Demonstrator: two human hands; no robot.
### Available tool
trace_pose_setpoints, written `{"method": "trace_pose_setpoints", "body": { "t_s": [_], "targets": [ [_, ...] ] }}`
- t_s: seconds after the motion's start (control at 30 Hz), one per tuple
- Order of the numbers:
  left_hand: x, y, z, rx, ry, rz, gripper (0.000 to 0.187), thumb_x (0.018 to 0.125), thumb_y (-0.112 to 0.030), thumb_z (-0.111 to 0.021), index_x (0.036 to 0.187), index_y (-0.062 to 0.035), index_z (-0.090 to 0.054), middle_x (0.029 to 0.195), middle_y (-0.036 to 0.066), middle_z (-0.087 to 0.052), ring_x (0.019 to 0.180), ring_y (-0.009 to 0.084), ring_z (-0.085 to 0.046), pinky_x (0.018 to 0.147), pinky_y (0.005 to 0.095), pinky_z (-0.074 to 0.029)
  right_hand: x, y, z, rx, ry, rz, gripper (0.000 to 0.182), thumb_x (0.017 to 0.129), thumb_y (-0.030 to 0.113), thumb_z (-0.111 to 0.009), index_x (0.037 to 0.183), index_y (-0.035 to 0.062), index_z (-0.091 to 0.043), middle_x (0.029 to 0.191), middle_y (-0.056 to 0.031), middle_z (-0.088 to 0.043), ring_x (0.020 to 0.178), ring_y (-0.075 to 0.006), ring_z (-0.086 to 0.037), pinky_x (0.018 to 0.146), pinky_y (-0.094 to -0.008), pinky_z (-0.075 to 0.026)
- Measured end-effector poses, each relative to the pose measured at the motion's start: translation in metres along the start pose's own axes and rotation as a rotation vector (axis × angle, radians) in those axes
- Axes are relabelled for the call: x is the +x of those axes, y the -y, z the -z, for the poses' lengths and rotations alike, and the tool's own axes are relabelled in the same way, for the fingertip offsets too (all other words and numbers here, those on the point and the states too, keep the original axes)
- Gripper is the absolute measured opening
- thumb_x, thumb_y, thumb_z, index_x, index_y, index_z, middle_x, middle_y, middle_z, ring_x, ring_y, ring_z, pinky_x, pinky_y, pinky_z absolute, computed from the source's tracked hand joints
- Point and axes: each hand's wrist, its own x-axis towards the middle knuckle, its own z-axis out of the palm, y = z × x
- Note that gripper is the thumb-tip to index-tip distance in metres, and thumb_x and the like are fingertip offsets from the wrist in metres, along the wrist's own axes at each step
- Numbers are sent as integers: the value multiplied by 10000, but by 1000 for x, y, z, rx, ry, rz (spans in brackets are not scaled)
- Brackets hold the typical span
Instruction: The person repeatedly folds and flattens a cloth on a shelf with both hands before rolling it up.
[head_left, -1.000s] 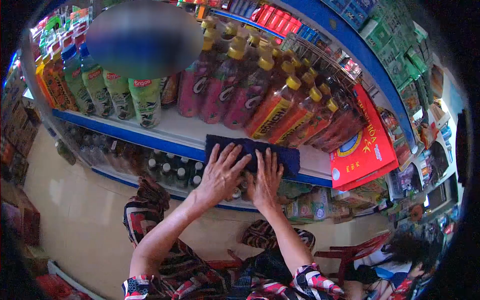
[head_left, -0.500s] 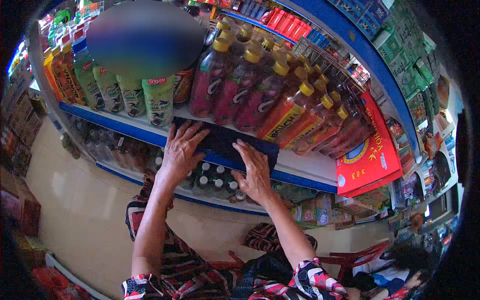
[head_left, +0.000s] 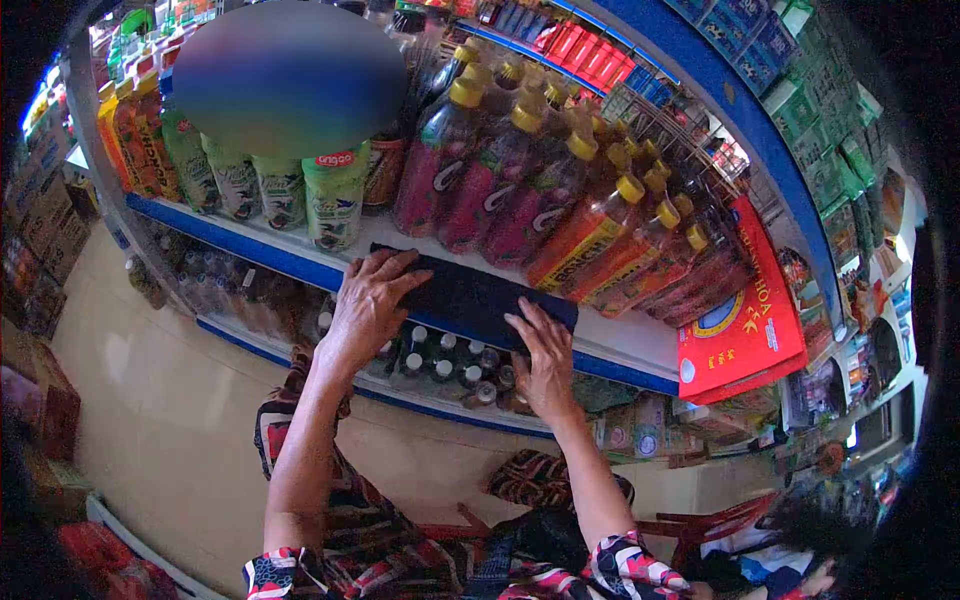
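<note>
A dark folded cloth (head_left: 462,292) lies along the front of a white shelf with a blue edge (head_left: 620,368). My left hand (head_left: 368,305) rests on the cloth's left end, fingers stretched out over it. Toward the other end, the spread fingers of my right hand (head_left: 545,360) touch the cloth, with the thumb near the shelf's edge. Just behind it stand pink-labelled bottles (head_left: 465,215) with yellow caps. A green and white bottle (head_left: 334,205) is behind my left hand.
Orange-labelled bottles (head_left: 585,245) and a red box (head_left: 745,320) stand on the right of the shelf. White-capped bottles (head_left: 443,370) fill the lower shelf. A red chair (head_left: 705,525) is at the lower right. A person's hand (head_left: 820,578) shows near the bottom right corner.
The cloth and both hands have shifted slightly toward the shelf's front edge, leaving a strip of white shelf between cloth and bottles. The view has also moved a little.
</note>
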Motion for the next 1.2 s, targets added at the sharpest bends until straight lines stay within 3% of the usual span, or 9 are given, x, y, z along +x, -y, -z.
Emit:
{"method": "trace_pose_setpoints", "body": {
  "t_s": [0.23,0.43,0.67,1.03,1.2],
  "targets": [
    [1,0,-9,-56,-77,-86,562,570,43,-624,1103,-130,-665,1217,52,-608,1097,285,-523,957,429,-415,-10,-8,4,42,-124,-28,506,686,-168,-498,1110,83,-617,1306,-96,-552,1222,-288,-506,1004,-428,-380],
    [1,-10,-6,-96,-65,-100,553,555,15,-633,1089,-123,-665,1140,52,-638,1042,289,-541,928,413,-432,-19,-11,9,89,-223,-77,425,683,-163,-447,986,54,-650,1156,-91,-650,1119,-292,-586,959,-404,-425],
    [2,-9,-5,-198,-32,-125,498,548,5,-634,1034,-102,-657,1093,65,-652,1017,295,-553,908,414,-438,-30,-15,10,96,-224,-68,388,699,-121,-497,996,81,-644,1216,-75,-621,1138,-265,-571,945,-413,-409],
    [1,-10,-12,-163,-152,-137,494,583,16,-614,1064,-95,-637,1136,67,-631,1094,303,-532,910,439,-425,-30,-27,17,-97,-135,-25,573,624,-106,-620,1149,125,-601,1369,-79,-484,1271,-324,-436,1034,-515,-313],
    [1,-9,-7,-210,-167,-44,459,625,0,-627,1076,-87,-630,1095,78,-636,1079,311,-539,923,430,-419,-35,-33,22,16,-169,-111,538,640,-122,-565,1131,97,-594,1333,-84,-519,1262,-310,-449,1058,-460,-320]
  ]
}}
